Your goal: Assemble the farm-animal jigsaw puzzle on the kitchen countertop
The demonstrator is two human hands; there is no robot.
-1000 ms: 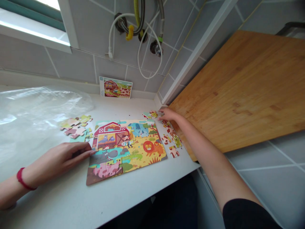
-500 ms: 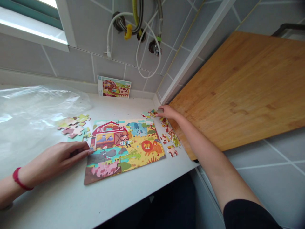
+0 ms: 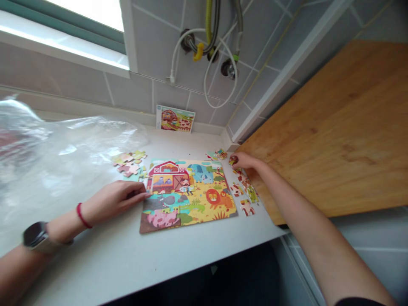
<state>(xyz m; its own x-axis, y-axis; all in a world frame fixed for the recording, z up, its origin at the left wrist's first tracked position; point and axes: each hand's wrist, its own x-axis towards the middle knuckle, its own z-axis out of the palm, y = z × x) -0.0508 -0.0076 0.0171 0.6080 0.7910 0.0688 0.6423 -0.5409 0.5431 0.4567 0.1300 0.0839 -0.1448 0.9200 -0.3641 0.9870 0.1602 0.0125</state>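
A white counter (image 3: 95, 265) is bearing a nearly finished jigsaw puzzle (image 3: 188, 199). Nearest, the left hand (image 3: 117, 197) is resting at the puzzle's left edge, its fingers (image 3: 137, 195) lying pressed together. At the puzzle's upper right corner, the right hand (image 3: 247, 161) is pinching what looks like a small red piece (image 3: 233, 160) between its fingertips, just above a scatter of loose pieces (image 3: 245, 191). More pieces (image 3: 129, 163) are lying left of the puzzle, a plastic bag (image 3: 63, 165) is spreading beyond them, and a picture card (image 3: 175, 119) is leaning behind the puzzle.

Farm jigsaw puzzle (image 3: 188, 195), bamboo cutting board (image 3: 331, 136)
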